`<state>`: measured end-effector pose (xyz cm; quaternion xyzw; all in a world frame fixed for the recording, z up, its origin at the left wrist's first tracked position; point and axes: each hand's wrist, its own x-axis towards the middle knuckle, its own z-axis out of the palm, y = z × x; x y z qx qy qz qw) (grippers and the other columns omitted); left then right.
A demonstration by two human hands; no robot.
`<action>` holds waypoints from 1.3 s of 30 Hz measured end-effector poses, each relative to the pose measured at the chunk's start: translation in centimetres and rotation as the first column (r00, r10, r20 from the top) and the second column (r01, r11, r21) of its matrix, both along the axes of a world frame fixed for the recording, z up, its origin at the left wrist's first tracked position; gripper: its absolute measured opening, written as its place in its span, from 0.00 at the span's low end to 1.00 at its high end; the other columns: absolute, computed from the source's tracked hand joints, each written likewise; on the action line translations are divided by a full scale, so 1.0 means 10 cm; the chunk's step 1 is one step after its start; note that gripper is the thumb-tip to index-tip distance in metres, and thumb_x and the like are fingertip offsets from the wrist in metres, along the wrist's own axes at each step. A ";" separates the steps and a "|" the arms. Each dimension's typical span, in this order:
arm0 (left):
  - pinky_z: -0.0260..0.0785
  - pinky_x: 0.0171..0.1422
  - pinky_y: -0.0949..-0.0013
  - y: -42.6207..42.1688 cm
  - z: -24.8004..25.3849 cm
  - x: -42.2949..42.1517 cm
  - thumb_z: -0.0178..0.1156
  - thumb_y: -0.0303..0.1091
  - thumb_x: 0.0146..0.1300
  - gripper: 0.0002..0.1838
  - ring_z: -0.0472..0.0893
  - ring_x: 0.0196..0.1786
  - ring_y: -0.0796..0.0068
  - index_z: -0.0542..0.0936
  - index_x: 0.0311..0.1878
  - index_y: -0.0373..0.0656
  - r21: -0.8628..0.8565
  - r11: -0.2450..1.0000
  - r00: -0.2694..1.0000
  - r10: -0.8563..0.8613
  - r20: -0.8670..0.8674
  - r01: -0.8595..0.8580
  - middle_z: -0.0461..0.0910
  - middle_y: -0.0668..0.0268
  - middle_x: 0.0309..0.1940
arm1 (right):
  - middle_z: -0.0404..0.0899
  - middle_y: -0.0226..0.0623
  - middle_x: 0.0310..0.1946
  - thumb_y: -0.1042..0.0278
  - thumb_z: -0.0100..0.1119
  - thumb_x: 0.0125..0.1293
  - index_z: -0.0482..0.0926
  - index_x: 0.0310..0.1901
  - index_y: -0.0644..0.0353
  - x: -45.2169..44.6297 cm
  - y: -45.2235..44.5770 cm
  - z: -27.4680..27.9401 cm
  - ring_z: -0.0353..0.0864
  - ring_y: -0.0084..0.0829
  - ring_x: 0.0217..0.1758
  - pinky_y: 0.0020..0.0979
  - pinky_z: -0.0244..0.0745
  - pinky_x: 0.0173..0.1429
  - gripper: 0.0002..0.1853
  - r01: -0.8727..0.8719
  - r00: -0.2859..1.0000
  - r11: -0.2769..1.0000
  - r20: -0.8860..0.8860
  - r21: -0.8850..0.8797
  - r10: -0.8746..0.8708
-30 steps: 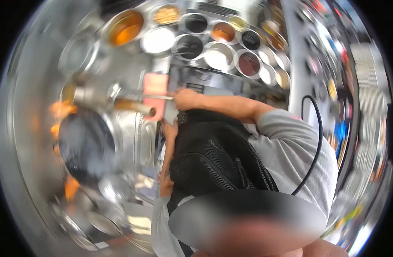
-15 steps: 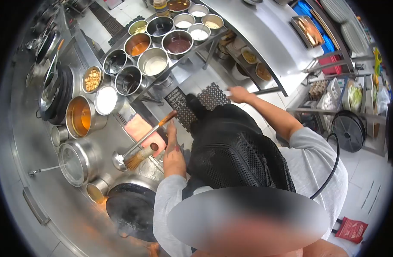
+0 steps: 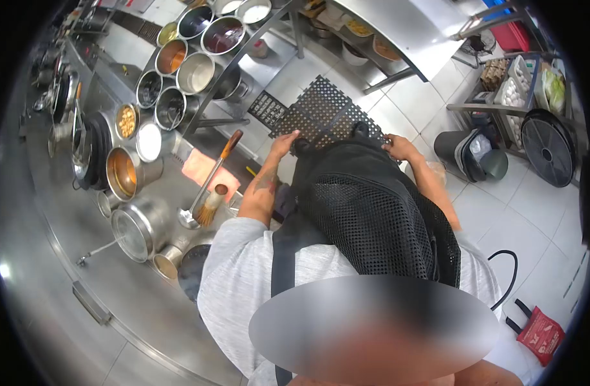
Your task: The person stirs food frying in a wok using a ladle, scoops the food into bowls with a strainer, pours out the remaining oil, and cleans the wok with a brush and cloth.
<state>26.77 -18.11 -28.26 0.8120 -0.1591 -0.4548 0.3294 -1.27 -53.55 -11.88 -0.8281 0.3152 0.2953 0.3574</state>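
Note:
My left hand [image 3: 284, 143] is held out at the left of my black apron [image 3: 365, 212], with its fingers loosely stretched and nothing visible in them. On the other side, my right hand [image 3: 402, 148] has curled fingers; whether they hold anything is hidden. A ladle [image 3: 208, 180] with a wooden handle lies on the steel stove top, left of my left arm and apart from it. Beside the ladle is a short straw brush [image 3: 210, 204]. A pink cloth [image 3: 201, 168] lies beneath the ladle's handle.
Several steel pots of sauce, such as the one with orange liquid [image 3: 174, 56], stand on a rack at upper left. A tap [image 3: 102, 249] reaches a large pot [image 3: 140, 225]. Black perforated mats [image 3: 320, 106] cover floor ahead. Bins [image 3: 459, 154] stand right, near a steel counter [image 3: 398, 29].
My view has shifted, and the pot rack now sits higher and further left. My left hand has moved away from the ladle's handle. My right hand has come away from the counter's edge.

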 end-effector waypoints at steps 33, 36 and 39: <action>0.73 0.56 0.52 1.16 -0.24 -0.30 0.47 0.52 0.73 0.25 0.84 0.48 0.46 0.84 0.50 0.40 -0.078 0.981 0.931 -0.140 0.337 0.176 0.84 0.43 0.41 | 0.83 0.54 0.48 0.51 0.61 0.65 0.78 0.58 0.60 3.56 0.03 0.55 0.82 0.51 0.55 0.46 0.74 0.60 0.26 -0.665 0.703 0.718 0.152 -0.205 0.695; 0.72 0.43 0.54 0.29 1.69 0.52 0.49 0.58 0.72 0.30 0.83 0.35 0.53 0.85 0.36 0.37 -0.044 0.995 0.993 -0.088 0.081 0.092 0.83 0.51 0.28 | 0.84 0.52 0.48 0.50 0.60 0.66 0.76 0.62 0.58 3.68 -0.07 0.45 0.83 0.50 0.53 0.45 0.75 0.58 0.27 -0.647 0.744 0.760 0.171 -0.059 0.646; 0.74 0.36 0.65 -0.10 2.51 1.22 0.58 0.54 0.68 0.25 0.85 0.32 0.70 0.86 0.39 0.37 -0.200 0.947 0.964 0.227 -0.138 -0.251 0.84 0.60 0.26 | 0.84 0.53 0.47 0.50 0.61 0.65 0.76 0.61 0.59 3.53 -0.32 0.30 0.83 0.49 0.51 0.44 0.75 0.57 0.28 -0.617 0.776 0.785 0.125 -0.059 0.619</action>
